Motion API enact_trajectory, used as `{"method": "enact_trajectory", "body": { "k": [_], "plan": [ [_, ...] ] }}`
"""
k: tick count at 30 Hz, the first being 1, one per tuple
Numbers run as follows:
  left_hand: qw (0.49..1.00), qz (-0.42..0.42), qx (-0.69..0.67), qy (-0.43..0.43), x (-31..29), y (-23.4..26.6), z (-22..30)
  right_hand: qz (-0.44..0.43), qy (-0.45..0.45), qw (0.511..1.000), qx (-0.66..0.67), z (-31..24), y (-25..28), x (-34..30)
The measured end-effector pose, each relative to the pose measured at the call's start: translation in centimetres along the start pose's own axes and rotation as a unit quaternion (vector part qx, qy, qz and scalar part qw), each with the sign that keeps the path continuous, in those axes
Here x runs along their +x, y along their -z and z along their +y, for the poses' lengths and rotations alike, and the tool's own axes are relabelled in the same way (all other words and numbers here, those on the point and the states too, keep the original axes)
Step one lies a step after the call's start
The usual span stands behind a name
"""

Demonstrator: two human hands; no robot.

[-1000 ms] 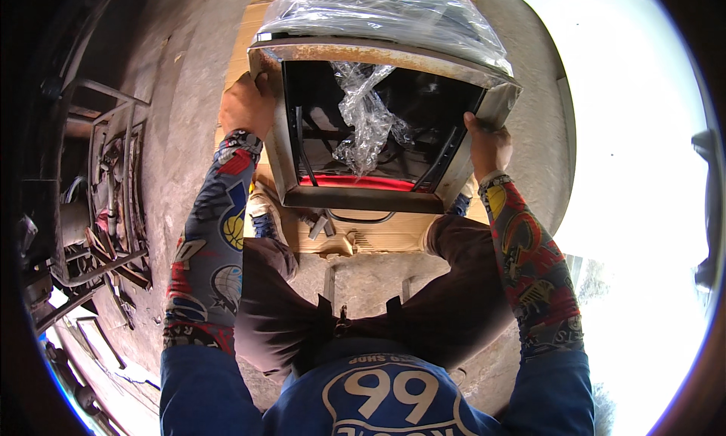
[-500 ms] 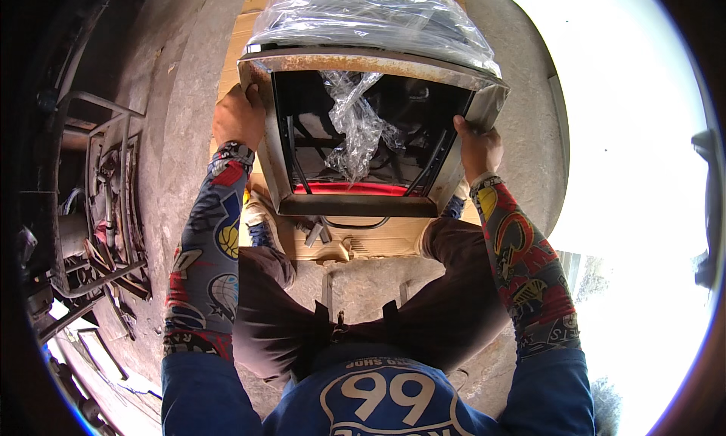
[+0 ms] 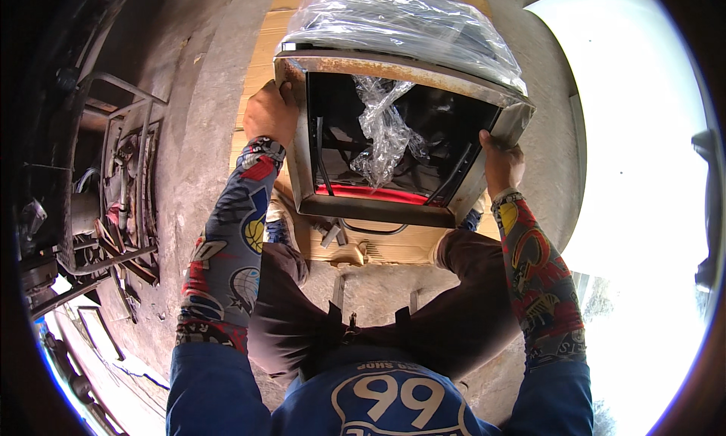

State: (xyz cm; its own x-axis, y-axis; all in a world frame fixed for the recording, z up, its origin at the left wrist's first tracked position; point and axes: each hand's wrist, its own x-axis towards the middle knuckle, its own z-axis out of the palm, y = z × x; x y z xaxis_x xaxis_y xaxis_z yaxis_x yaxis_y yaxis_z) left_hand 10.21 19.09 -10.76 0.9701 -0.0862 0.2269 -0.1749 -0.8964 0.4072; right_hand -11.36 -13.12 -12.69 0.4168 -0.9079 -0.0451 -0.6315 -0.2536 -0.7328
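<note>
My left grip (image 3: 271,117) clasps a rust-stained metal frame (image 3: 378,209) near its far left corner, and my right grip (image 3: 502,164) has the right bar, thumb on top. Through the opening I see a glossy black surface (image 3: 333,103), a red strip (image 3: 386,194) along its near edge and crumpled clear plastic (image 3: 386,130). Beyond the frame lies a bundle under clear film (image 3: 401,16). Cardboard (image 3: 401,251) spreads beneath, between my 2 shoes, with small grey pieces (image 3: 330,235) on it. My 2 patterned sleeves (image 3: 219,247) reach forward; a tubular rack (image 3: 113,260) stands at far left.
</note>
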Motion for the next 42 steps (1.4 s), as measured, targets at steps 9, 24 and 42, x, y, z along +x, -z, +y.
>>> {"method": "enact_trajectory", "body": {
  "k": [9,24,42],
  "plan": [
    [1.0,-0.009,-0.005,0.005,-0.1,0.5,0.4,0.017,0.014,0.999,-0.039,0.6,-0.4,0.5],
    [1.0,0.005,0.009,-0.003,-0.1,0.0,0.1,0.006,0.031,0.999,-0.024,-0.1,0.1,-0.2],
    [0.999,0.023,-0.001,-0.027,0.0,-0.5,-0.5,0.0,0.021,1.0,-0.009,-0.5,0.2,-0.4]
  ]
}}
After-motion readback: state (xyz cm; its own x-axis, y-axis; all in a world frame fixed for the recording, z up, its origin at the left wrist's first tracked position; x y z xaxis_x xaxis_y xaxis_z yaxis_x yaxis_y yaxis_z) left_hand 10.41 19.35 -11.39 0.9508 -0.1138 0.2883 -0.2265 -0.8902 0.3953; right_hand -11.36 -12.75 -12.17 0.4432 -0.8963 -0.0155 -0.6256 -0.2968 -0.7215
